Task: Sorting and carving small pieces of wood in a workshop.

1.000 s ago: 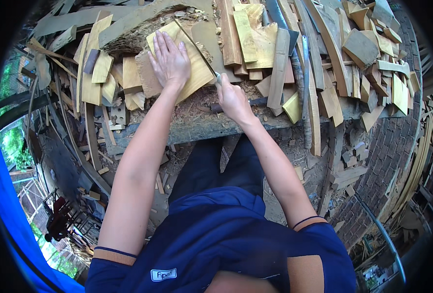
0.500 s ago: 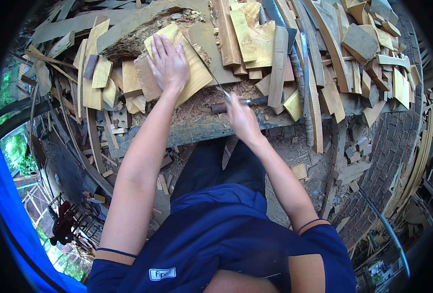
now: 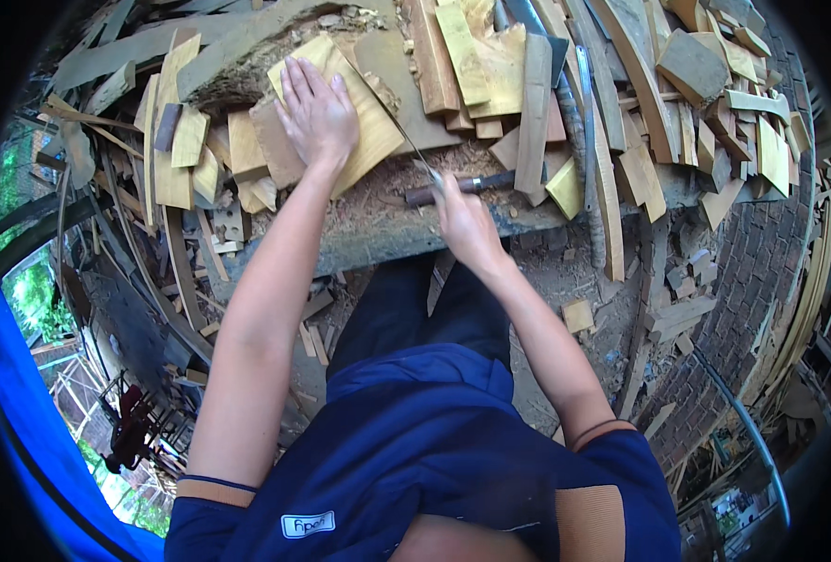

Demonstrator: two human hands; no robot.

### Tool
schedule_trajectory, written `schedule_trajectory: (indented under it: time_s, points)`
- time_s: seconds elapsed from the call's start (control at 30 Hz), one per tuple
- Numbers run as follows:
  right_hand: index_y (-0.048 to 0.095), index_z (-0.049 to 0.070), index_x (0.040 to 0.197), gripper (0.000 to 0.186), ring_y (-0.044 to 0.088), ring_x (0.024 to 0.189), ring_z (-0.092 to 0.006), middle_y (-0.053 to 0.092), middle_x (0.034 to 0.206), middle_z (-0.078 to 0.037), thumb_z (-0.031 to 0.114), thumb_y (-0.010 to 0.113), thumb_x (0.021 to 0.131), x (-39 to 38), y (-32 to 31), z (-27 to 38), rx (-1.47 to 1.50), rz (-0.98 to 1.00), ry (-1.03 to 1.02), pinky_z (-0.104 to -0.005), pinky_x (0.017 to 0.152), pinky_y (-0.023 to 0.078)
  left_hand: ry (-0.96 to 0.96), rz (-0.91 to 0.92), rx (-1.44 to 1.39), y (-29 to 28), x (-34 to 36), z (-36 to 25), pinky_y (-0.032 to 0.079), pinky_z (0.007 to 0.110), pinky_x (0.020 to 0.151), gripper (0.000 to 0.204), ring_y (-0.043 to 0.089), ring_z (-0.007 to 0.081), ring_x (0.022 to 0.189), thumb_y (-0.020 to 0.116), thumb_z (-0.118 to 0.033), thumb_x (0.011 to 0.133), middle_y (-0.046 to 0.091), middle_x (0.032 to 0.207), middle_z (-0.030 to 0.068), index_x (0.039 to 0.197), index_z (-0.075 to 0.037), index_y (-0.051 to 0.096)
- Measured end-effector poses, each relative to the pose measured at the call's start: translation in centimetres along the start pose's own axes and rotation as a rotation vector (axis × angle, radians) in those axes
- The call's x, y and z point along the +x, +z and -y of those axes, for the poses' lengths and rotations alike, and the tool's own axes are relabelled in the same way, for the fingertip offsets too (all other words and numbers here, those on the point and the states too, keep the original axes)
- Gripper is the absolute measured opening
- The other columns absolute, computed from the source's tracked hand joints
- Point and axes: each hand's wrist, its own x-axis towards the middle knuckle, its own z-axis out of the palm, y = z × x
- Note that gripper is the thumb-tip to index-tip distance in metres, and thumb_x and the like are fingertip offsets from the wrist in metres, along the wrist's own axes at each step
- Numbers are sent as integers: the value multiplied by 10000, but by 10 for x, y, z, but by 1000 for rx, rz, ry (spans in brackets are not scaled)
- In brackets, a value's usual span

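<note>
My left hand (image 3: 318, 117) lies flat, fingers stretched out, on a yellowish wooden board (image 3: 370, 145) that rests tilted on the workbench. Along the board's right side runs the long, thin, dark blade of what looks like a handsaw (image 3: 404, 134). My right hand (image 3: 472, 228) is closed around the near end of that saw; the fingers hide its handle. Just beyond the right hand lies a chisel-like tool (image 3: 423, 196) with a dark wooden handle and a metal shaft, partly under a wood strip.
The workbench edge (image 3: 369, 251) crosses in front of my legs. Wood offcuts (image 3: 177, 173) pile up at the left, and more blocks (image 3: 692, 70) at the right. A thick rough timber (image 3: 237, 61) lies behind the board. Scraps (image 3: 577, 316) litter the ground.
The bench and everything on it sit slightly higher in the view. Both hands keep their places, the left flat on the board, the right on the saw; the blade has barely shifted.
</note>
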Motion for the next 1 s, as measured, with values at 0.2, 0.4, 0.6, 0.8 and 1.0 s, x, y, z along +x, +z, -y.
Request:
schedule_trajectory:
  time_s: [0.2,0.4,0.6,0.8,1.0]
  points:
    - [448,23,1105,179,608,743,-507,609,714,-305,151,492,989,16,1,6,56,-117,-212,-585,627,457,19,-11,12,1,-1,2,138,471,1206,653,146,269,1501,264,-454,1033,177,1624,114,1536,-37,242]
    - [435,29,1110,186,611,754,-508,615,727,-308,180,472,1007,-6,0,0,28,-72,-87,-593,639,460,-4,18,7,-1,-1,0,109,474,1212,661,120,259,1508,264,-445,1027,160,1628,114,1540,-32,220]
    - [432,24,1068,172,614,696,-494,611,686,-285,186,450,1012,17,10,2,35,-201,-266,-583,601,459,-1,31,-28,-5,-1,-2,93,479,1216,662,108,259,1510,256,-439,1026,149,1629,118,1540,-25,212]
    - [422,34,1029,150,612,670,-491,605,667,-278,174,470,1001,-5,18,-10,12,-137,-128,-590,577,451,0,39,-12,-4,-1,-2,81,470,1220,658,112,265,1510,254,-425,1027,139,1631,122,1541,-18,200]
    - [423,32,1042,148,635,664,-468,616,671,-272,166,469,1000,17,15,2,-1,-250,-250,-578,572,457,3,54,-19,-8,0,-5,85,475,1218,659,110,270,1509,265,-419,1027,139,1630,127,1537,-6,204]
